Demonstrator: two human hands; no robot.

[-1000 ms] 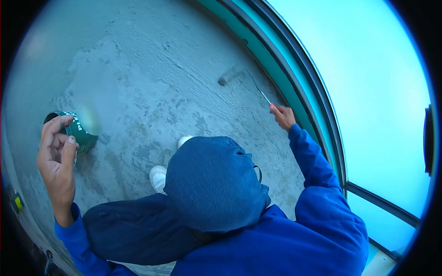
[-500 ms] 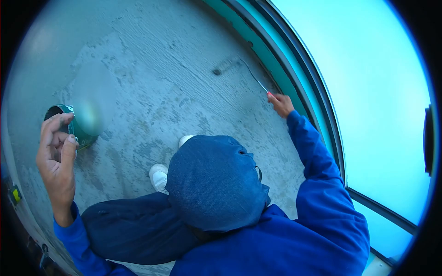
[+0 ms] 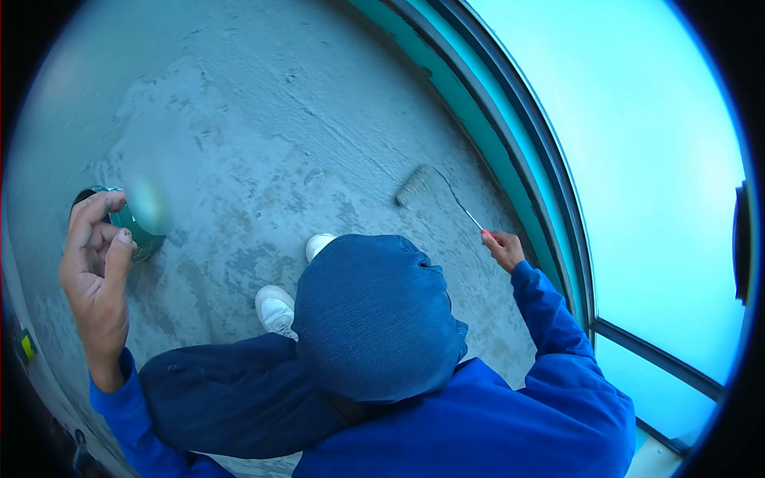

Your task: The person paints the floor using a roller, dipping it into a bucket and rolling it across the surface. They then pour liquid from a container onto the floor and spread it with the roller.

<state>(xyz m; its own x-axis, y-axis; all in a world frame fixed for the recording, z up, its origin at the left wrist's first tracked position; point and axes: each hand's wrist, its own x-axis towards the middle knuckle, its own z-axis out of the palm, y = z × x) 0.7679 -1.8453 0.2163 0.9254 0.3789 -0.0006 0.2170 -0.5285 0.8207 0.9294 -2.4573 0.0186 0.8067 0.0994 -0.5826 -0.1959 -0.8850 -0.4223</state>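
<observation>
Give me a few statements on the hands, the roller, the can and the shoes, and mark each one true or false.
1. The right hand grips the roller by its handle. True.
2. The can is beside the right hand. False: it is at the left hand.
3. The shoes are black. False: they are white.
4. Both sleeves are blue. True.
5. The can is red. False: it is green.
</observation>
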